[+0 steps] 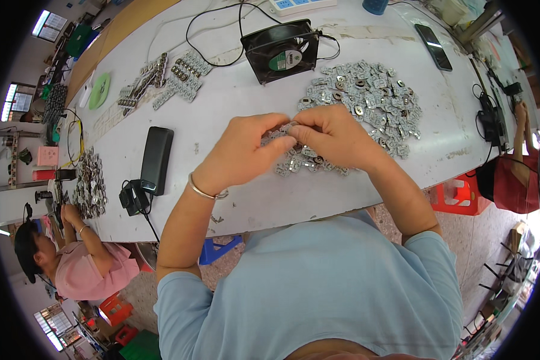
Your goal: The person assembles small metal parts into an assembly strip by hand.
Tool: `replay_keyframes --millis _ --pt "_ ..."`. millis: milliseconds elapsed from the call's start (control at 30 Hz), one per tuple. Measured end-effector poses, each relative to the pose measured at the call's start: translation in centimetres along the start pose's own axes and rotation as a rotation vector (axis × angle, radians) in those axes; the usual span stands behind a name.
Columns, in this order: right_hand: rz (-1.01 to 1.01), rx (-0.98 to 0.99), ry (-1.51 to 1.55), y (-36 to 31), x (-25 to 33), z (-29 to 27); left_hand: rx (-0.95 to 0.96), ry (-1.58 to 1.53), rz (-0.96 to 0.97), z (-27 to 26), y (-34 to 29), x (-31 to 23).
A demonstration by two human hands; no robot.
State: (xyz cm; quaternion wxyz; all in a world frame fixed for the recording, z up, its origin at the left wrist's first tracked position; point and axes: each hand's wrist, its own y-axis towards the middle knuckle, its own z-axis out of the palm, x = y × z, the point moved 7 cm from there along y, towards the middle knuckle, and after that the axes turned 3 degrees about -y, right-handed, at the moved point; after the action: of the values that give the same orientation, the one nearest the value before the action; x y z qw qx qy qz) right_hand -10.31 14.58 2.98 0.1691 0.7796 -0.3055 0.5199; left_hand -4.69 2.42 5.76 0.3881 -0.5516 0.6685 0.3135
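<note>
My left hand (241,150), a metal bangle at its wrist, grips a small bunch of grey metal parts (271,135) between thumb and fingers. My right hand (337,137) meets it from the other side, thumb and index finger pinched together at the edge of those parts. What sits between the right fingertips is mostly hidden. Just below and beyond both hands, a wide heap of small flat grey metal parts (381,99) spreads over the white table (246,207); some carry round shiny pieces.
A black square fan (282,53) stands beyond my hands. Rows of joined metal parts (183,78) lie at the far left. A black case (157,159) and adapter (134,198) are left; a phone (433,47) is far right. Co-workers sit at both sides; one has another heap (90,186).
</note>
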Motion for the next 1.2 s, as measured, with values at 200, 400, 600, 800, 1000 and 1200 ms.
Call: replay_keyframes --millis 200,400,600,800,1000,1200 --pt "-0.091 -0.014 0.053 0.1 0.6 0.1 0.152 -0.261 -0.267 0.4 -0.6 2.6" --pt "0.082 0.272 0.609 0.2 -0.8 1.6 0.127 -0.389 -0.009 -0.4 -0.5 1.8" --pt "0.196 0.013 0.346 1.4 -2.0 0.4 -0.249 0.112 0.097 -2.1 -0.3 2.4" --pt "0.183 0.007 0.255 1.7 -1.8 0.5 -0.353 0.529 0.397 -0.8 -0.4 0.9" --pt "0.186 -0.033 0.255 2.3 -2.2 0.6 -0.381 0.612 0.506 -0.9 0.1 1.4" --pt "-0.001 -0.240 0.033 4.9 -2.2 -0.5 -0.540 0.435 0.337 -2.2 1.6 3.4"
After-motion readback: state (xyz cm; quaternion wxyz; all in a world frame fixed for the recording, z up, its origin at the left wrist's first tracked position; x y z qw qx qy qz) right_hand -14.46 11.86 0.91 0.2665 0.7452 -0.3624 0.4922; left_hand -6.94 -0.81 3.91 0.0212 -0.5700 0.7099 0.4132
